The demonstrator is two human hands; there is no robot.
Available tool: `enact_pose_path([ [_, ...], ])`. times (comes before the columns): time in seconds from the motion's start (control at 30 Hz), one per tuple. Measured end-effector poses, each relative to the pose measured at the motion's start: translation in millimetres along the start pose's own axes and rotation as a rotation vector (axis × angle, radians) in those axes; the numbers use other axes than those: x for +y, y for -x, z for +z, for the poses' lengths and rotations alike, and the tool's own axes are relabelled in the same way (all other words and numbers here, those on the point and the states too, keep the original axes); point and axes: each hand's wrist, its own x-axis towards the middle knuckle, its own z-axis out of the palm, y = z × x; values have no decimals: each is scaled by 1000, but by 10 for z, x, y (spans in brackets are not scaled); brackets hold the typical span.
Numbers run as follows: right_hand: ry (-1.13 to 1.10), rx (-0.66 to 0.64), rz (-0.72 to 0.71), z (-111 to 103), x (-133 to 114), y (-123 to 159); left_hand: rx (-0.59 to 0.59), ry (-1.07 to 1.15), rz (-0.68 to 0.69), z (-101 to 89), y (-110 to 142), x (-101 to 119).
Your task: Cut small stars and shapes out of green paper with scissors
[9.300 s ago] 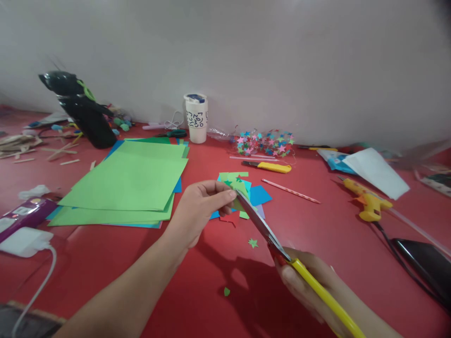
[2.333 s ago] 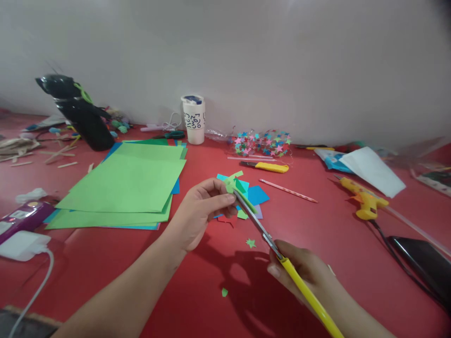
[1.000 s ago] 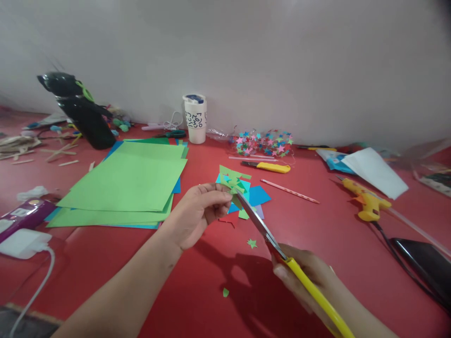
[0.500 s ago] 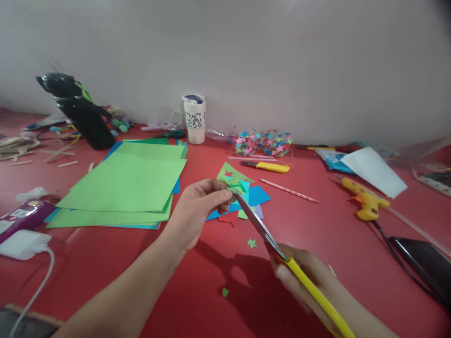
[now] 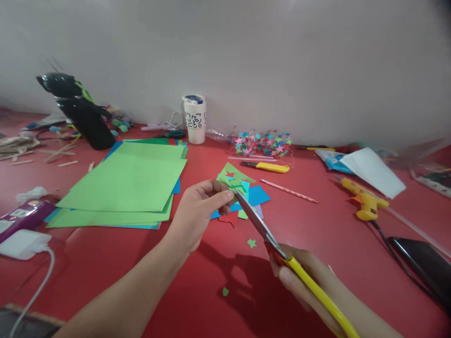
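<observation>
My left hand [image 5: 207, 202] pinches a small piece of green paper [image 5: 237, 186] between thumb and fingers. My right hand [image 5: 299, 272] is wrapped round the yellow handle of a pair of scissors [image 5: 259, 225], whose blade tips meet the paper beside my left thumb. Below them on the table lies a small green paper star [image 5: 251, 243], with a green scrap [image 5: 225, 292] nearer to me. Behind the pinched paper spread several coloured offcuts, among them a blue piece [image 5: 259, 195], a red piece [image 5: 229, 218] and a green sheet with star-shaped holes [image 5: 229, 170].
Green paper sheets [image 5: 123, 178] lie stacked at left, near a black bottle [image 5: 82, 112]. A white tumbler [image 5: 194, 119], star garlands [image 5: 262, 143], a yellow cutter [image 5: 269, 167] and a pencil [image 5: 289, 191] lie beyond my hands. At right are a glue gun [image 5: 366, 199] and a black phone-like slab [image 5: 423, 263].
Both hands stay almost in place. My left hand has shifted very slightly to the right, and the scissors' tips remain at the green paper.
</observation>
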Motion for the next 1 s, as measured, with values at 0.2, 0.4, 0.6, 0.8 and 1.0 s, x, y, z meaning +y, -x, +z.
enact_pose_path([
  [0.2, -18, 21, 21, 27, 31, -12, 9, 1, -11, 24, 4, -20],
  [0.4, -19, 42, 30, 25, 1, 3, -7, -5, -14, 15, 1, -28],
  [0.6, -61, 18, 64, 17, -21, 9, -32, -30, -38, -14, -10, -21],
  [0.8, -58, 18, 79, 20, 3, -10, -25, -56, -68, -8, -5, 28],
  [1.0, -40, 51, 71, 19, -31, -8, -38, -54, -80, -15, -11, 37],
])
